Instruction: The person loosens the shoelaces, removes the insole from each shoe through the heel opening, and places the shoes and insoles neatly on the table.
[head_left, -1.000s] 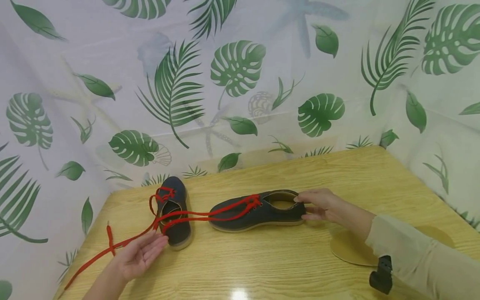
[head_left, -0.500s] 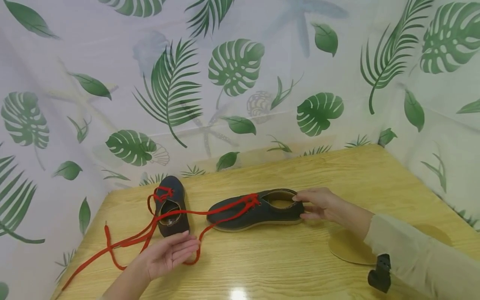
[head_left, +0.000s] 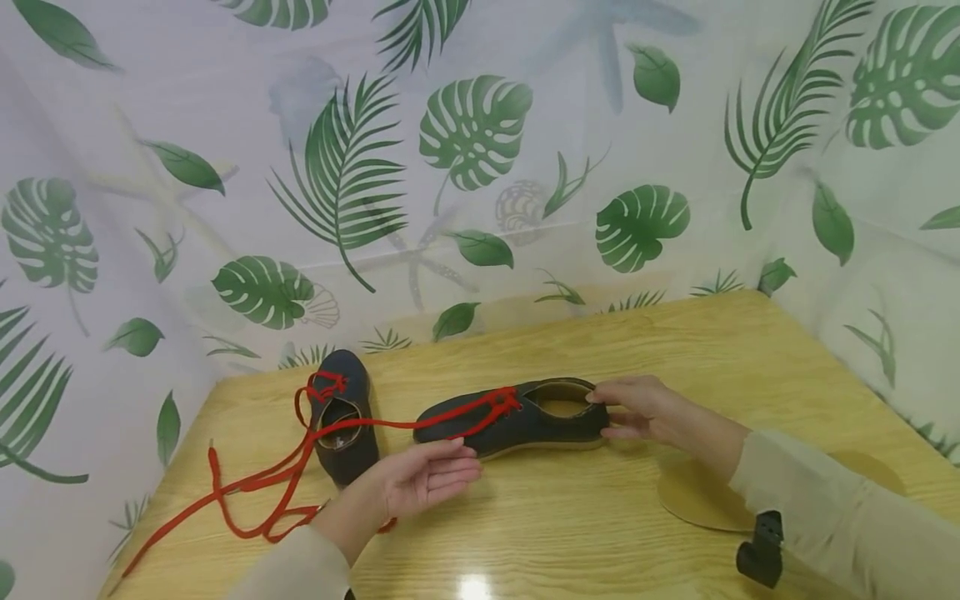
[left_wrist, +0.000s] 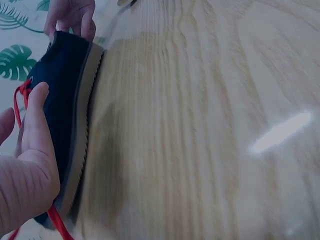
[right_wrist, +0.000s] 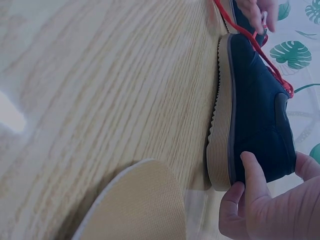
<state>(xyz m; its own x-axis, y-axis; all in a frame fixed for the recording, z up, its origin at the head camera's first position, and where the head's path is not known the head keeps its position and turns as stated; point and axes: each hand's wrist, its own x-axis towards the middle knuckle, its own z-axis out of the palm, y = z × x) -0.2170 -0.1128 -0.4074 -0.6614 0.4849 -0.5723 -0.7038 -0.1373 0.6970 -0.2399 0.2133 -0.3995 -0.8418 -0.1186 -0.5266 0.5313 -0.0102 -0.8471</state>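
A dark navy shoe (head_left: 555,429) with a tan sole lies lengthwise mid-table, toe to the left. My right hand (head_left: 637,408) grips its heel, thumb at the opening's rim and fingers on the back. My left hand (head_left: 423,479) hovers palm up by the toe, fingers nearly straight, thumb overlapping the shoe's side; it partly hides the toe side. The red shoelace (head_left: 435,417) runs from the eyelets leftward, across a second navy shoe (head_left: 348,458). That one stands toe away from me with its red lace tied in a loop at the eyelets.
A tan insole (head_left: 697,498) lies on the wooden table (head_left: 585,542), partly under my right forearm. Long loose red lace ends (head_left: 180,525) spread over the table's left side. A leaf-print curtain (head_left: 465,208) backs the table.
My left hand has swept right from beside the second shoe to the gripped shoe's toe. One lace strand has dropped loosely onto the table. My right hand stays at the heel.
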